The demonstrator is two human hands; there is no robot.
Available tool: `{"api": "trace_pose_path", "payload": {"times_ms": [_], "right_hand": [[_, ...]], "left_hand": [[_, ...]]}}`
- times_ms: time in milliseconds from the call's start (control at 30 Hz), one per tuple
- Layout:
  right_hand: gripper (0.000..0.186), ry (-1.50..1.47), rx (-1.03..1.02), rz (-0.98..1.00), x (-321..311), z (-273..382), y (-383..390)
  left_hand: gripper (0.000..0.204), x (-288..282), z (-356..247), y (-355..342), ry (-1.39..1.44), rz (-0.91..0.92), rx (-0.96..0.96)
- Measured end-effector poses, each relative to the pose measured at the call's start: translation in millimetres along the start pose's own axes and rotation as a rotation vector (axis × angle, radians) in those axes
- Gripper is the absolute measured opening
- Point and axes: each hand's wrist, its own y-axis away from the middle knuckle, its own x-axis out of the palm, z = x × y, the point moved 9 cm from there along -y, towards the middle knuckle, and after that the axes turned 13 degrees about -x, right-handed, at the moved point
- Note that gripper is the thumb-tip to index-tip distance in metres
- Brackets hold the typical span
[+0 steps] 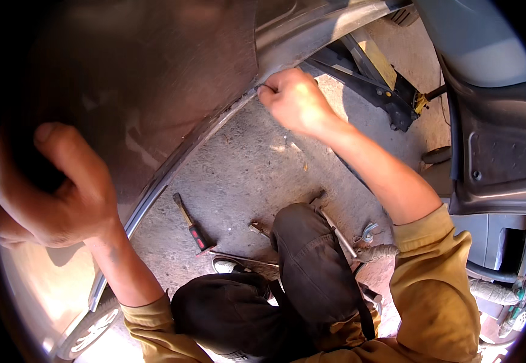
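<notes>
A dark brown car body panel (196, 66) fills the upper left, its pale lower edge (163, 184) running diagonally across the view. At the far left, my left hand (69, 187) lies against the panel, thumb stretched apart from the fingers, holding nothing visible. My right hand (296, 100) is closed in a pinch at the panel's lower edge, close to the corner where it meets the sill (305, 33). A small dark bit shows by the right fingertips, but I cannot make out what they grip.
On the concrete floor lie a chisel-like tool (191, 225) with a red and black handle, a metal rod (339, 235) and a shiny clamp-like piece (369, 232). A black metal frame (387, 91) stands behind my right hand. A detached-looking door panel (502, 145) rises at right; a wheel (93, 330) is lower left.
</notes>
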Motion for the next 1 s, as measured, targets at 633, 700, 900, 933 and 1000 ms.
{"api": "trace_pose_path", "payload": {"times_ms": [633,700,900,933,1000], "right_hand": [[0.027,-0.247,0.248,0.049,-13,-29,-3],[0.029,-0.17,0.175,0.046,5,-11,6],[0.032,-0.252,0.31,0.035,-4,-16,9],[0.032,-0.178,0.199,0.083,14,1,16],[0.032,-0.173,0.209,0.069,9,3,19]], "left_hand": [[0.027,10,-22,5,-0.042,0.195,-0.278],[0.027,9,-24,5,-0.037,0.202,-0.288],[0.027,6,-24,7,-0.02,0.239,-0.295],[0.027,6,-26,7,-0.02,0.244,-0.295],[0.026,6,-24,7,-0.001,0.253,-0.277]]}}
